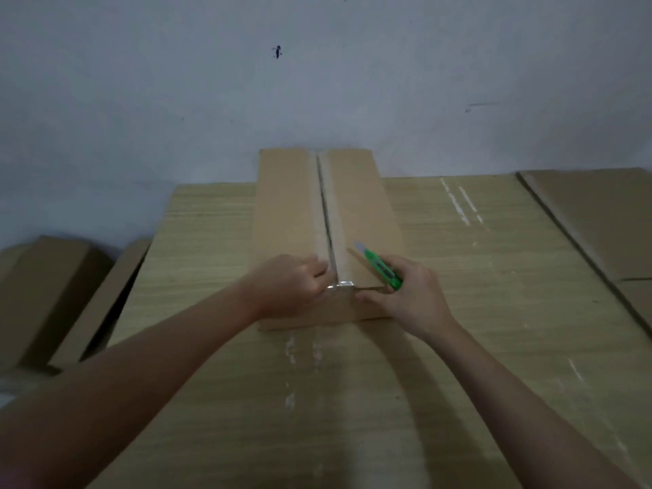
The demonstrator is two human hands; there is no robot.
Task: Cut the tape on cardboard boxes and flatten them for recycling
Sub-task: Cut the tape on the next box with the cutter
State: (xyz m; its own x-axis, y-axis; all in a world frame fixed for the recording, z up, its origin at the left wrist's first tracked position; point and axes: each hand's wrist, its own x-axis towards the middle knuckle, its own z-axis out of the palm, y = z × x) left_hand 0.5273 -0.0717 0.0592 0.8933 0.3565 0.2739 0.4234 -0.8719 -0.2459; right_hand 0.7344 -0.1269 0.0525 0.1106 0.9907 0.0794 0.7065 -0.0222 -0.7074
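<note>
A long brown cardboard box (pixel 289 206) lies lengthwise on the wooden table (pixel 494 312), its far end against the wall. Its top seam (pixel 326 213) is split open along most of its length. Clear tape (pixel 340 284) still shines at the near edge. My left hand (pixel 293 287) rests on the near left flap, with its fingertips curled at the seam by the tape. My right hand (pixel 409 294) grips a green utility knife (pixel 382 270) whose blade points away over the right flap.
Flattened cardboard (pixel 599 224) lies on the table's right side. More cardboard boxes (pixel 53 294) lean beside the table at the left. A grey wall stands right behind the table. Tape scraps streak the tabletop.
</note>
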